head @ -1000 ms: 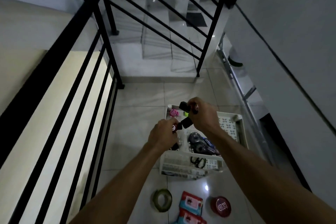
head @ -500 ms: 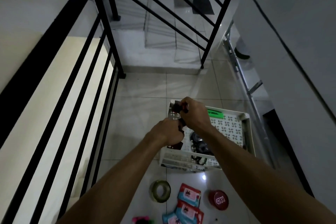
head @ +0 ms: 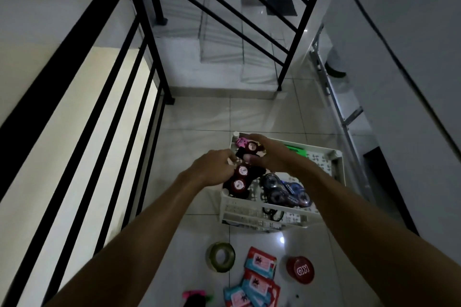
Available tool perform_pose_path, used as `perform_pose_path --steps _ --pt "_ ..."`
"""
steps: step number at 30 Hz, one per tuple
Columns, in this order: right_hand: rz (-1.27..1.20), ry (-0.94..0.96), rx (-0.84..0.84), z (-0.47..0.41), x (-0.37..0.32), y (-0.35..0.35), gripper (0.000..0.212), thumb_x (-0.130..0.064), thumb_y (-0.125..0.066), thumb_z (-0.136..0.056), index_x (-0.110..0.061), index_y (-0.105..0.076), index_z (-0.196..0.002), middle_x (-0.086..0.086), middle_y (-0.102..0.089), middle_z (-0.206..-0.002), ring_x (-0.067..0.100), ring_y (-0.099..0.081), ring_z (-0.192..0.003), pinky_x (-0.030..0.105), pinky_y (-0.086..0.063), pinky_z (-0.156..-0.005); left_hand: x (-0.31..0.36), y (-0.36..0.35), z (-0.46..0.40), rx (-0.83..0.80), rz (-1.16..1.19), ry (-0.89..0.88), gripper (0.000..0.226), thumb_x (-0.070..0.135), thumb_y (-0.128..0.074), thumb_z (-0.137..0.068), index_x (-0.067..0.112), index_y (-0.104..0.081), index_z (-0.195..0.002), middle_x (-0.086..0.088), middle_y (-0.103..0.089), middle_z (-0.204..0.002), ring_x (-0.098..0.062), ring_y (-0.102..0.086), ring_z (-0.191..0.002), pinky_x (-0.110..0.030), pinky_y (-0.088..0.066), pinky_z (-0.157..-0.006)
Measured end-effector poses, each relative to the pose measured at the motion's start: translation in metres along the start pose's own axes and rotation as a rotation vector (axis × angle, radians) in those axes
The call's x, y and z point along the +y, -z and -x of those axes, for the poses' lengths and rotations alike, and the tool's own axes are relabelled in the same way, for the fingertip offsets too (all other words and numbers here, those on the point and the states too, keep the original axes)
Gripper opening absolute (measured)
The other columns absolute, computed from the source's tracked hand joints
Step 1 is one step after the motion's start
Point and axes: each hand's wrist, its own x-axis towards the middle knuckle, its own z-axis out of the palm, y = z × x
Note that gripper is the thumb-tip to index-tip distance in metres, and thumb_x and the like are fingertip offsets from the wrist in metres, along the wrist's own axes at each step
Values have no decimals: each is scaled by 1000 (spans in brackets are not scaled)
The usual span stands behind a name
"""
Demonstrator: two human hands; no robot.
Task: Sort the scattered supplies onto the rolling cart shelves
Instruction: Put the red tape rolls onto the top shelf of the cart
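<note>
Here the small dark red containers [head: 239,178] sat at the near left corner of the white cart's top shelf [head: 335,157], and the left hand [head: 212,167] curled around them. The right hand [head: 268,154] was closed on another dark red container [head: 252,146], just beyond the left hand. Blue tape dispensers [head: 284,189] lay in the shelf right of the left hand. On the glossy tiled floor nearer the person lay a green tape roll [head: 220,256], red packets [head: 259,271] and a red lid [head: 300,270]. Black railings [head: 149,40] stood beyond.

Dim, bluish view; glare spot on the floor tiles [head: 282,240]; edges bowed, perhaps slightly blurred.
</note>
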Motion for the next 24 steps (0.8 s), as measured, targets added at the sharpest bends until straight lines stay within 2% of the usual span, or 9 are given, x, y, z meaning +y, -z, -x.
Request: perform_pose_path --steps 2,3,5,7,10,12,16,19,24 --pt "-170 -59 -20 2 10 5 50 -40 -53 -97 -32 -36 -143 6 -55 -128 20 -57 -108 34 -49 -82 -3 3 -1 43 -7 -18 45 20 -54 -79 24 -55 -124 -3 -66 -112 -21 -59 -98 -39 -50 -87" --pt "-206 -77 9 3 16 7 43 -30 -49 -100 -31 -38 -142 8 -53 -132 22 -55 -110 36 -49 -85 -6 4 -2 69 -13 -30 46 14 -53 -79 23 -55 -125 -3 -65 -111 -20 -58 -96 -37 -49 -84" --pt "-158 -87 66 6 27 8 57 3 -44 -93 -27 -41 -141 12 -51 -135 28 -54 -114 39 -48 -87 -13 5 -2 102 -41 -63 53 9 -54 -77 22 -52 -129 -2 -62 -114 -18 -54 -91 -31 -46 -76" --pt "42 -56 61 10 34 5 74 14 -49 -81 -25 -39 -144 13 -49 -138 30 -53 -117 39 -50 -90 -20 2 -1 64 -55 -91 63 9 -60 -75 23 -47 -134 -2 -56 -119 -16 -50 -91 -29 -42 -74" --pt "209 3 11 8 36 -9 83 3 -71 -76 -23 -36 -147 12 -47 -140 31 -52 -119 44 -48 -97 -30 -9 2 -41 -80 -128 74 16 -74 -71 22 -43 -139 -2 -46 -124 -13 -46 -97 -26 -42 -78" --pt "252 48 30 3 35 -18 78 -7 -77 -75 -23 -41 -143 11 -53 -135 30 -52 -120 41 -46 -100 -34 -16 3 -20 -133 -140 76 26 -80 -70 22 -45 -138 0 -44 -127 -13 -47 -102 -27 -46 -84" --pt "252 58 125 -4 34 -28 66 -19 -77 -79 -23 -47 -138 9 -56 -132 29 -52 -121 35 -41 -99 -38 -24 0 5 -149 -137 76 42 -82 -67 24 -51 -134 0 -36 -125 -17 -50 -107 -33 -47 -92" --pt "258 56 153 -7 32 -33 66 -21 -78 -78 -21 -47 -137 10 -56 -131 29 -51 -121 37 -41 -101 -38 -29 -3 20 -161 -133 90 47 -83 -62 30 -41 -139 1 -27 -128 -18 -46 -108 -33 -45 -93" --pt "290 29 128 -12 28 -30 64 -17 -75 -81 -23 -47 -138 8 -53 -133 28 -50 -121 37 -42 -101 -37 -35 -5 33 -191 -126 81 53 -81 -61 25 -48 -130 0 -28 -126 -19 -50 -105 -33 -47 -92"
